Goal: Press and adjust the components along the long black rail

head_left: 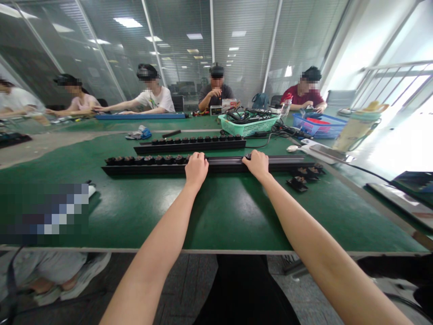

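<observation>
Left grip (196, 169) clasps a long black rail (155, 169), small black modules (149, 160) seated leftward; right grip (258, 163) pinches one; others rightward, unfitted.

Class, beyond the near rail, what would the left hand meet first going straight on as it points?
Probably the far black rail or its row of dark parts; depth is unclear.

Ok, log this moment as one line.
left hand: on front black rail; right hand: on same rail; loose black parts: near rail's right end
</observation>
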Action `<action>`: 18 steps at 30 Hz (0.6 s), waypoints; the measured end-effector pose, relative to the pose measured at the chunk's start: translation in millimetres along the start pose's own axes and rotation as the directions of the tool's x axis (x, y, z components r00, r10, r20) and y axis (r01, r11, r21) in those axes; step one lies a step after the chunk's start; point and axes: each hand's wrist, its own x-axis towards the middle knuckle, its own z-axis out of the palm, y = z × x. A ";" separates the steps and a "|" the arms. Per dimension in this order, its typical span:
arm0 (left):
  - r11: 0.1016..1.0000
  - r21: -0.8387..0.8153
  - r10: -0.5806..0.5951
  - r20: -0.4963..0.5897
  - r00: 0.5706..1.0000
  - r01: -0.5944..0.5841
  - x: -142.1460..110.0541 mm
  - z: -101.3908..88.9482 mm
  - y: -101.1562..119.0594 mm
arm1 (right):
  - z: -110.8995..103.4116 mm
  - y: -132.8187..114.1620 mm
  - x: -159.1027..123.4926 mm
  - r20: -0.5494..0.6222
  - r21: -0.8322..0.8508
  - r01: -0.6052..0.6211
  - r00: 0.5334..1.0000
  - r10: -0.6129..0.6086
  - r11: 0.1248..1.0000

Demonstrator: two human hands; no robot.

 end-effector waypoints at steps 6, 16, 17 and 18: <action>1.000 0.001 0.010 -0.014 1.000 -0.010 0.7 1.7 -0.5 | -0.5 0.9 -0.3 -0.008 0.052 -0.033 0.999 0.033 0.998; 1.000 -0.005 0.005 -0.011 1.000 -0.006 0.5 1.9 0.0 | -4.2 -1.3 -2.5 -0.014 0.061 -0.030 0.999 0.031 0.998; 1.000 -0.003 0.005 -0.011 1.000 -0.005 0.5 1.8 0.0 | -4.4 -1.4 -2.4 -0.011 0.061 -0.036 0.999 0.036 0.997; 1.000 -0.001 0.004 -0.009 1.000 -0.004 0.5 1.6 0.0 | -4.5 -1.5 -2.2 -0.008 0.061 -0.042 0.999 0.043 0.997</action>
